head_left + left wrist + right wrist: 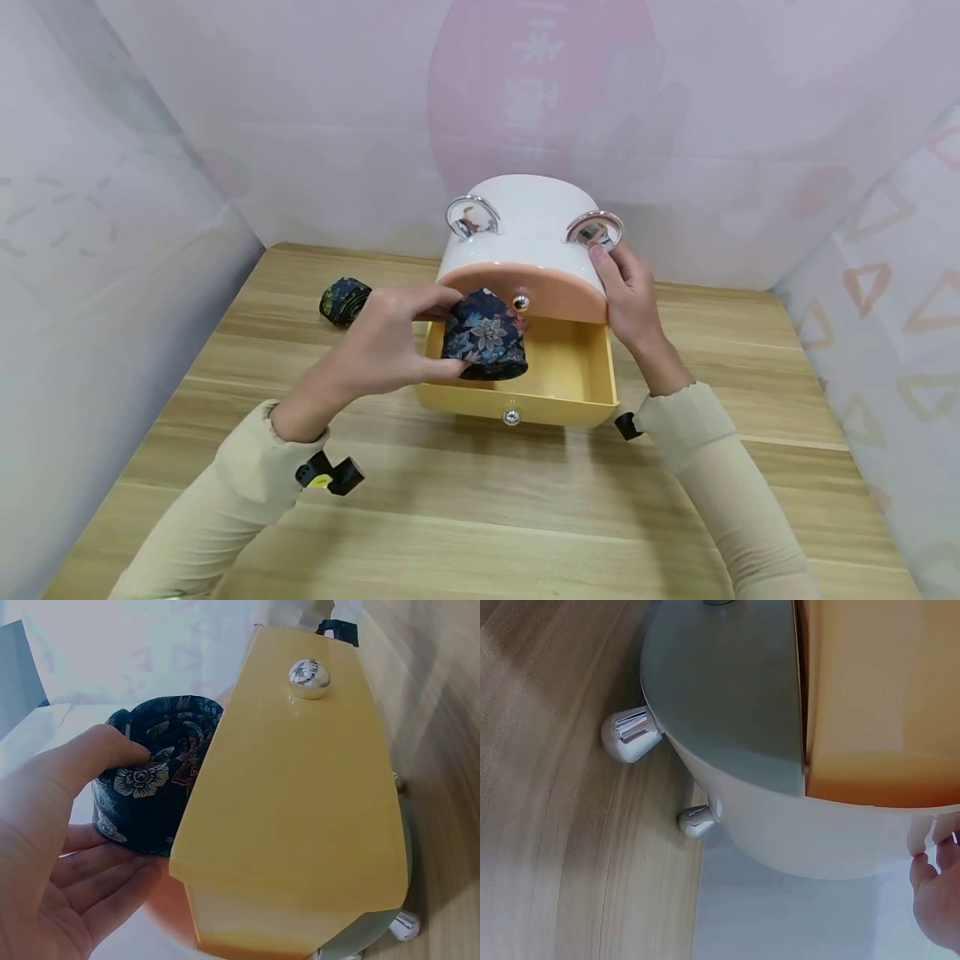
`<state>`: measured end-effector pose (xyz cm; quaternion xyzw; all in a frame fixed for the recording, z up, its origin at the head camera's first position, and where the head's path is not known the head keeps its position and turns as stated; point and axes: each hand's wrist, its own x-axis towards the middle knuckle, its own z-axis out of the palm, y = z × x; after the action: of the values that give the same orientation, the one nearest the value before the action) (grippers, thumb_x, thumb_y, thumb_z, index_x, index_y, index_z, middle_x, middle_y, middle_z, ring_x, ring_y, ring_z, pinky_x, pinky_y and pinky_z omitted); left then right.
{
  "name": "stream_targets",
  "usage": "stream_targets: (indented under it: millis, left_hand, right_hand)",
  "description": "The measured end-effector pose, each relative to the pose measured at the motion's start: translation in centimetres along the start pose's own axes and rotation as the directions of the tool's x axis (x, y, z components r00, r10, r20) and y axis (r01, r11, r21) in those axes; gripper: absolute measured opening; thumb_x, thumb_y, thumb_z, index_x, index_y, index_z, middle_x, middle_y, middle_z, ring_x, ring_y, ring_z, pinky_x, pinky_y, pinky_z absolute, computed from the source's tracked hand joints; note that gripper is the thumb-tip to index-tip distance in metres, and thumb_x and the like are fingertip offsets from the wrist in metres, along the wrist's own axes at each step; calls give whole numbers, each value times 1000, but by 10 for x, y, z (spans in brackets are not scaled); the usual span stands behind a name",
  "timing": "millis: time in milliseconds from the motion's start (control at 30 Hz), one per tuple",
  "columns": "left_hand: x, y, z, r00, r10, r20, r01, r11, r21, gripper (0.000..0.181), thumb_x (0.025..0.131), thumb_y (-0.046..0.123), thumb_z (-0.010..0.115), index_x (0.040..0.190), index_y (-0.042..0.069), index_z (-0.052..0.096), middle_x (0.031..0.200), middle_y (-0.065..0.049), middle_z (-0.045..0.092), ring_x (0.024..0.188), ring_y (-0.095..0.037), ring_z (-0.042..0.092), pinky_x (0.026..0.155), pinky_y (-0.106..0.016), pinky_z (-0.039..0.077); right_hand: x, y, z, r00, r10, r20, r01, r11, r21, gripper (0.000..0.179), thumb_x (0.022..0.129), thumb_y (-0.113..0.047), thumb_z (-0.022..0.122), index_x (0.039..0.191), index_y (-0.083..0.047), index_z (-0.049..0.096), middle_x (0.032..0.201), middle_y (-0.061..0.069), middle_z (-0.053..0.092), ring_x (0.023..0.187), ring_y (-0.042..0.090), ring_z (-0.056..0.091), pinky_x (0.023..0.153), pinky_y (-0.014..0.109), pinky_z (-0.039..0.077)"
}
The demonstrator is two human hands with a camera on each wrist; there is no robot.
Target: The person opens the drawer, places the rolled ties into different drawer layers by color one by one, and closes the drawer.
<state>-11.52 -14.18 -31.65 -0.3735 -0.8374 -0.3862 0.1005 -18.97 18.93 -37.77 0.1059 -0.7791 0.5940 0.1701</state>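
My left hand [397, 337] pinches a rolled dark floral necktie [487, 333] between the thumb and fingers. The roll is over the pulled-out yellow drawer [577, 371]. In the left wrist view, the necktie [142, 784] shows its coiled side, partly hidden by the drawer front [292, 780]. The drawer belongs to a rounded white cabinet [532, 208] with metal ring ears. My right hand [633, 292] rests against the cabinet's right side, thumb by the right ear [596, 228]. Its fingertips touch the white shell [840, 840] in the right wrist view.
Another rolled dark patterned necktie [345, 302] lies on the wooden table [465, 517], left of the cabinet. Above the yellow drawer is a closed peach drawer front [555, 292] with a silver knob. Pale printed walls stand behind and on both sides.
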Motion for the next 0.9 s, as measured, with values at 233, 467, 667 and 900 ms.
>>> stream_targets:
  millis: [233,467,667,900]
  left_hand:
    - [6,-1,9,997,-30,68,22,992,120,64,68,27,94,121,-1,73,112,-12,79,96,-20,77,87,-35,65]
    - [11,-2,16,987,-67,144,49,990,129,64,70,29,93,124,1,72,116,-10,79,100,-20,76,90,-36,64]
    - [17,-3,24,980,-58,192,40,994,99,60,73,26,93,123,1,72,115,-9,78,98,-18,76,88,-32,65]
    - [22,-3,31,970,-75,230,59,995,74,59,73,23,94,123,1,72,116,-9,78,97,-17,76,88,-32,65]
  right_hand:
    - [1,0,-1,1000,-12,9,12,1000,0,40,110,-34,53,136,-7,67,122,-2,69,105,8,61,95,18,51]
    - [1,0,0,1000,-5,3,5,1000,-19,40,110,-36,53,131,-6,68,116,-1,68,103,10,61,91,19,51]
    - [0,0,-1,1000,10,6,-10,1000,-17,41,110,-37,53,134,-8,67,118,-1,68,104,10,61,93,19,51]
    - [0,-1,-3,1000,9,-2,-9,1000,-17,41,109,-39,54,136,-11,68,117,-3,69,101,11,61,90,19,51]
